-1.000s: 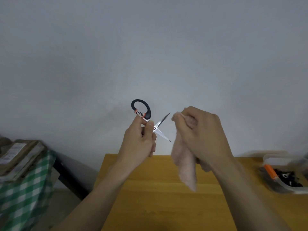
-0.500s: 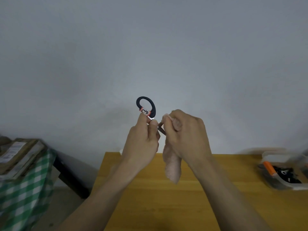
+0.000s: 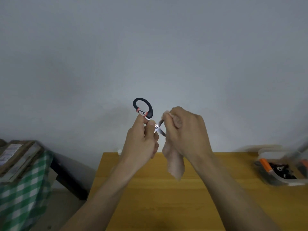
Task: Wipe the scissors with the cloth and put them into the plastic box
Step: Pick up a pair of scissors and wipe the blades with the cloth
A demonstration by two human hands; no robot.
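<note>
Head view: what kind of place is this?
Probably a home or small workroom: a wooden table against a bare wall, a plastic box of small tools, and a green checked cloth over stacked boxes.

A black handle loop with an orange-red band is seen on the scissors (image 3: 143,108), and bright silver is shown by the blades. A pale pink is worn by the cloth (image 3: 174,162). The table (image 3: 150,197) is coloured a warm yellow-brown, wood grain running across. On the far right, an orange piece among black ones is seen inside the clear plastic box (image 3: 281,170). At the left, a green-and-white check is displayed by a draped fabric (image 3: 21,194). The wall (image 3: 150,47) is rendered plain grey.
</note>
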